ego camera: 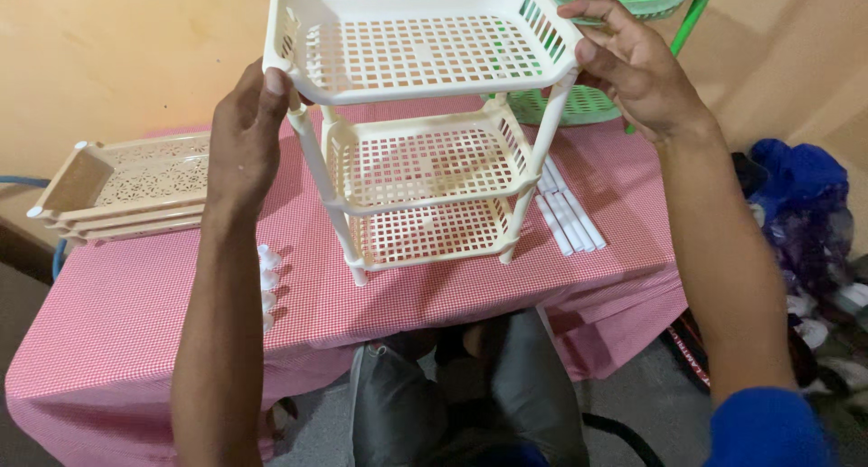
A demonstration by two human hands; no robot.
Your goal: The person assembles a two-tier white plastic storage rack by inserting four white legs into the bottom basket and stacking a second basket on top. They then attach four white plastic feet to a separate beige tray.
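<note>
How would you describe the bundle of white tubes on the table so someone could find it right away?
Start at the table with the red-and-white checked cloth, then find the cream three-tier plastic rack held by both hands. Just past its right legs, under the right hand, lie the white tubes, side by side. They are long, plain and straight, unlike the small white caps by the left forearm.

Soft, even indoor light; sharp.

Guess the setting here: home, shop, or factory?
Probably a room in a home, used as a makeshift workbench: a table under a pink checked cloth, a heap of clothes on the floor, plain painted walls. Both hands hold a cream three-tier rack.
</note>
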